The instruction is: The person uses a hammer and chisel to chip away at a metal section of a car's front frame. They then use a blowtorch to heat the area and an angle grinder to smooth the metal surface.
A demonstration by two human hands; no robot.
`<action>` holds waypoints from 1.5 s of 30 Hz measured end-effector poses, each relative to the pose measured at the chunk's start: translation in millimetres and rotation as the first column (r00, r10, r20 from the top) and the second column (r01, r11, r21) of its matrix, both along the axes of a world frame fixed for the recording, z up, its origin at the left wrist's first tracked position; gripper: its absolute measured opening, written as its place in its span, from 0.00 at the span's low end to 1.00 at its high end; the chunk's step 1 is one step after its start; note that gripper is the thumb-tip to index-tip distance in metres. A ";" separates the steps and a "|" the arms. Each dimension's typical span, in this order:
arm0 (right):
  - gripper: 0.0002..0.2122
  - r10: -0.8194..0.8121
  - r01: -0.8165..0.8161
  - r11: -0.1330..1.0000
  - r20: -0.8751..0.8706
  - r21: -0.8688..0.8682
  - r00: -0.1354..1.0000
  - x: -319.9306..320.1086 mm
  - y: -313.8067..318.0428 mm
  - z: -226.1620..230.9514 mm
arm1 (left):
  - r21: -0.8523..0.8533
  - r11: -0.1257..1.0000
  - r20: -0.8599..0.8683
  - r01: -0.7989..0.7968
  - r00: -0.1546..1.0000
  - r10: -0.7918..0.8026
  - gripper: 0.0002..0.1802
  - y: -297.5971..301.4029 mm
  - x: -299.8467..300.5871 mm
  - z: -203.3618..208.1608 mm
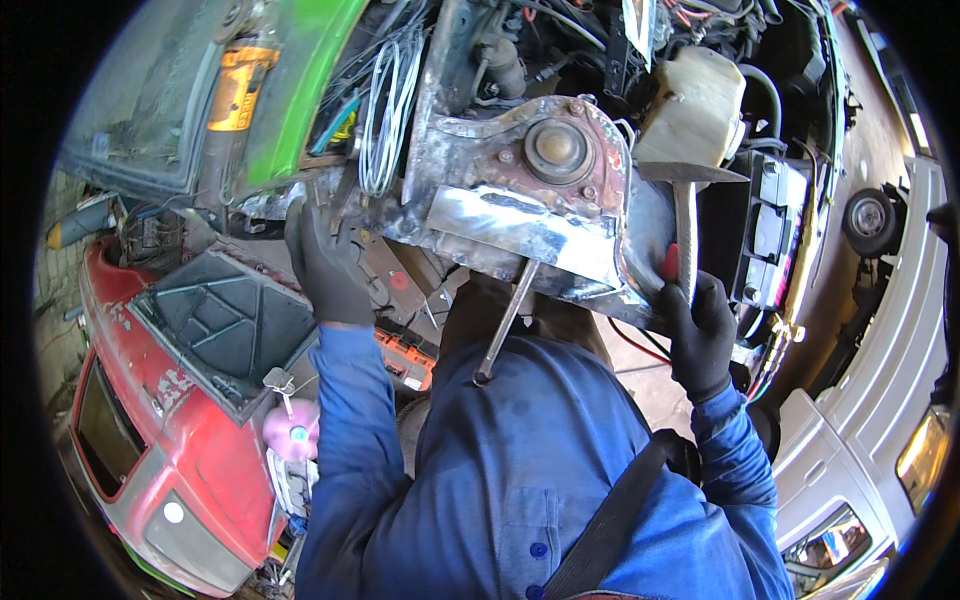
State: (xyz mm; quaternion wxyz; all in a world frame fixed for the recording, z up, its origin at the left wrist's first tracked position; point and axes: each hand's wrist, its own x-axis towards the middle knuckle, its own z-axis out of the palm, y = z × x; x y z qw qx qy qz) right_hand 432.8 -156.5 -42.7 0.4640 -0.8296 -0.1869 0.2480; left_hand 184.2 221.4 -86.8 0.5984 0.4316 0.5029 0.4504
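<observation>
My right hand [700, 335], in a dark glove, is closed round the handle of a hammer [687, 230]. The hammer stands head up, its long narrow head pointed at one end. My left hand [328, 265], also gloved, lies at the left of the car's bodywork with fingers stretched and thumb apart; its fingertips are partly hard to make out. Between my hands is a bright bare-metal patch [520, 232] on the body panel, below a rusty round strut mount [557, 150]. A slim metal bar [508, 320] sticks out from under the patch toward my body.
An orange angle grinder [236, 100] lies on the green panel at left, near a coil of wire [388, 120]. A battery [772, 230] and a whitish plastic tank [690, 108] are at right. A red car body [200, 410] stands left, a silver vehicle [850, 430] right.
</observation>
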 end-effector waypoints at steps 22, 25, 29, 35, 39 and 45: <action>0.11 0.000 0.006 1.000 -0.322 0.017 0.947 23.4 -10.3 29.1 | -0.630 0.678 -0.299 0.377 0.688 -0.661 0.15 -213.7 -1.8 65.1; 0.10 0.021 -0.032 0.999 -0.315 -0.029 0.949 27.5 -11.4 27.2 | -0.554 0.717 -0.432 0.423 0.591 -0.682 0.16 -201.9 -5.9 57.4; 0.10 0.087 -0.091 0.996 -0.195 -0.015 0.977 27.8 -10.0 23.9 | -0.443 0.764 -0.503 0.470 0.575 -0.645 0.16 -176.1 -14.5 43.9; 0.09 0.048 -0.049 0.999 -0.171 -0.002 0.984 22.4 -7.7 20.8 | -0.518 0.740 -0.398 0.430 0.645 -0.653 0.17 -180.0 -17.1 30.9; 0.09 0.083 -0.084 0.996 -0.056 -0.023 0.995 19.1 -12.4 15.2 | -0.533 0.707 -0.374 0.465 0.620 -0.690 0.17 -175.6 -14.9 31.3; 0.11 0.026 -0.024 0.999 -0.075 0.036 0.997 12.4 -16.3 10.2 | -0.524 0.673 -0.350 0.523 0.588 -0.729 0.19 -168.2 -11.6 39.3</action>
